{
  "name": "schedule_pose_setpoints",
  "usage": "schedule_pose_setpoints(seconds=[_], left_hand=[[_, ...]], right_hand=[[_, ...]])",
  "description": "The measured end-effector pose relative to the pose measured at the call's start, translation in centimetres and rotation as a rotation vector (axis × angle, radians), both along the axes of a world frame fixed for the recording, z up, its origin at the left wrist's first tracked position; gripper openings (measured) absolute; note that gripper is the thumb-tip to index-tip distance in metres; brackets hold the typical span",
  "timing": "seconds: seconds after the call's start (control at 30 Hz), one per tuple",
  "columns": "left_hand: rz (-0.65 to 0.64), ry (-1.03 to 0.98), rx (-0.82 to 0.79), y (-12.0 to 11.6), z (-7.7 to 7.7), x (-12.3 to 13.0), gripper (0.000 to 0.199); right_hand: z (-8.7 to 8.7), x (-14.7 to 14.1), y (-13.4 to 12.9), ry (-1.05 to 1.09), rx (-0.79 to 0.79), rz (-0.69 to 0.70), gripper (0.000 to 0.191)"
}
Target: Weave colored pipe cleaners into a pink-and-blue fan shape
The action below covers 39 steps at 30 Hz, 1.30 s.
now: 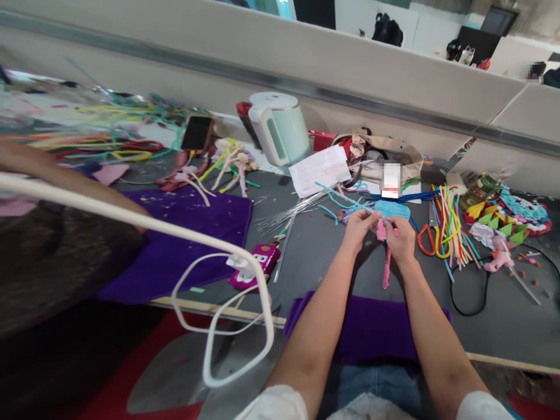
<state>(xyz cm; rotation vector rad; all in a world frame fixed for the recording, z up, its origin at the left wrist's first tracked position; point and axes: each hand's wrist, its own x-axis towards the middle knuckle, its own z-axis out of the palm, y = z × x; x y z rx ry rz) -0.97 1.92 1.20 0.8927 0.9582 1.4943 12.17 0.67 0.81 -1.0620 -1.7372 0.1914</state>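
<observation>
Over the grey table, both my hands are closed on a small craft piece of fuzzy pipe cleaners. Its upper part is a flat blue section (392, 210); below it sits a pink section (385, 230), with a pink strip (387, 271) hanging toward me. My left hand (363, 226) pinches a light blue pipe cleaner (341, 193), which sticks out to the upper left. My right hand (401, 236) grips the piece at its right side, thumb and fingers together. The fingertips partly hide where the pink and blue parts meet.
Orange-handled scissors (426, 240) and bundled pipe cleaners (450, 224) lie right of my hands, beyond them a pink glue gun (499, 259). A kettle (289, 131) stands behind. At left are a white curved tube (166, 224), purple cloth (196, 233) and another person's arm (56, 178).
</observation>
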Motion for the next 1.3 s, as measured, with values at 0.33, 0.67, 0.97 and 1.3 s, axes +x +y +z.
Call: schedule_pose_setpoints(seconds=[0.33,0.67,0.97,1.3], left_hand=[[-0.008,0.008,-0.02,-0.1,0.3,-0.1,0.04],[0.066,0.186,0.05,0.2,-0.5,-0.4,0.034],[0.065,0.289,0.162,0.2,-0.2,-0.6,0.03],[0.177,0.304,0.101,0.2,-0.5,-0.2,0.033]], right_hand=[[0.6,0.4,-0.2,-0.187,0.072,-0.063,0.017],[0.7,0.5,0.2,0.224,-0.405,0.096,0.015],[0.6,-0.2,0.7,0.861,-0.868,0.313,0.024],[0.0,0.1,0.1,-0.088,0.007,-0.09,0.015]])
